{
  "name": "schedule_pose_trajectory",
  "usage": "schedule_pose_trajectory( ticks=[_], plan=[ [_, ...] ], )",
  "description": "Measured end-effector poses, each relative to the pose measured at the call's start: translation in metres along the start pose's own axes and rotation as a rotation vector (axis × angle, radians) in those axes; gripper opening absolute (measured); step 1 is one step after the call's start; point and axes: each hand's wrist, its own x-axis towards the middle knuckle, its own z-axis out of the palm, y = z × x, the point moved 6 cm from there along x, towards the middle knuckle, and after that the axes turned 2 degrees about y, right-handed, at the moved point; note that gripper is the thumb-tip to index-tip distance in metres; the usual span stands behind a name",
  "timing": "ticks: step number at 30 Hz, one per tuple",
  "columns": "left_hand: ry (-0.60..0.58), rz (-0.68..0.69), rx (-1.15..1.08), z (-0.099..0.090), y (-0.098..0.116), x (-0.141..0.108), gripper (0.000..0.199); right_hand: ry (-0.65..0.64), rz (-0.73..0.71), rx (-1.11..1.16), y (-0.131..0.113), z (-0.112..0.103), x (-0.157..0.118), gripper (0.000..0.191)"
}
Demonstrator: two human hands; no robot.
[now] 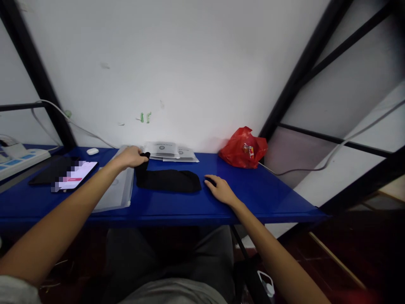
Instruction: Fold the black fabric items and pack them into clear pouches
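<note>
A pair of black socks (169, 180) lies flat on the blue table, toes to the right, with the cuff end bent up toward the wall. My left hand (131, 157) is closed on that cuff, pinching it between thumb and fingers. Just right of the toe end, my right hand (221, 189) rests on the table with fingers bent and thumb apart, holding nothing. A clear zip bag (117, 190) lies under my left forearm, partly covered by it. Behind the socks are several flat packed zip bags (163, 148) with a round dark print.
A red plastic bag (242, 147) stands at the back right of the blue table (190, 217). To the left lie a lit phone (77, 175), a dark flat item (44, 171), a small white case (93, 151) and a power strip (27, 160). Black metal posts flank the table.
</note>
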Motion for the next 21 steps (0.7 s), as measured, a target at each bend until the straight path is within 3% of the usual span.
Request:
schedule_pose_trajectory(
  ticks=[4,8,12,17,21],
  plan=[
    [-0.144,0.134,-0.283,0.028,0.015,-0.006,0.046,0.004,-0.004,0.004,0.003,0.001,0.0,0.033],
    [-0.093,0.368,-0.074,0.054,0.022,-0.021,0.041,0.057,-0.024,0.0,-0.007,-0.001,0.0,0.033],
    [-0.105,0.502,0.091,0.076,0.022,-0.03,0.037,0.112,-0.145,0.001,-0.055,-0.002,0.002,0.034],
    [0.045,0.483,0.061,0.065,0.011,-0.027,0.037,-0.047,-0.423,-0.014,-0.131,0.021,0.011,0.041],
    [0.121,0.32,0.158,0.053,-0.011,-0.021,0.04,-0.155,-0.461,-0.042,-0.148,0.042,0.027,0.042]
  ],
)
